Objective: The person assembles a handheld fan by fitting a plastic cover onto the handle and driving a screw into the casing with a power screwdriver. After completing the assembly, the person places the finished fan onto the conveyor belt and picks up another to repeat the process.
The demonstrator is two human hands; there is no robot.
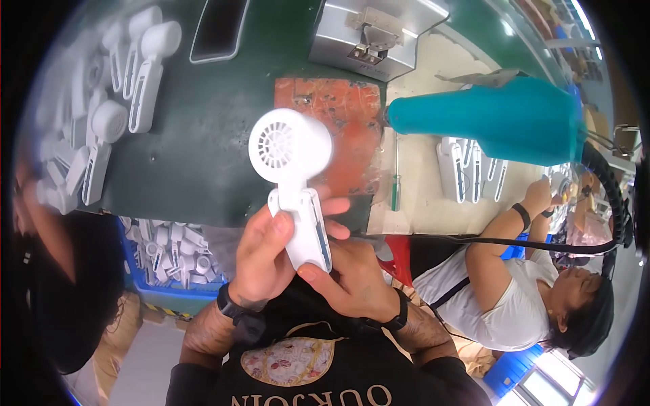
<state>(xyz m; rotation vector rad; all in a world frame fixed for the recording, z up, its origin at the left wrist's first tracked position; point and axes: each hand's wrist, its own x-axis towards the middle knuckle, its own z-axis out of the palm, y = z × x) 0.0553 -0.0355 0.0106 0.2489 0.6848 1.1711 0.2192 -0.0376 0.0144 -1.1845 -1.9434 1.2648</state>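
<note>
I hold a white hand-held fan (291, 162) upright in front of me, its round grilled head up and its handle down. My left hand (267, 254) wraps the handle from the left, thumb on its front. My right hand (349, 274) supports the bottom of the handle from the right, fingers under it. Both wrists wear dark bands. Behind the fan lies a worn orange mat (349, 128) on the dark green table (203, 149).
A pile of white fans (101, 115) lies at the table's left. A blue bin (172, 257) with more stands below. A grey metal fixture (369, 34) and a dark tray (218, 30) sit at the far edge. A teal lamp shade (494, 118) hangs right, above a seated co-worker (521, 298).
</note>
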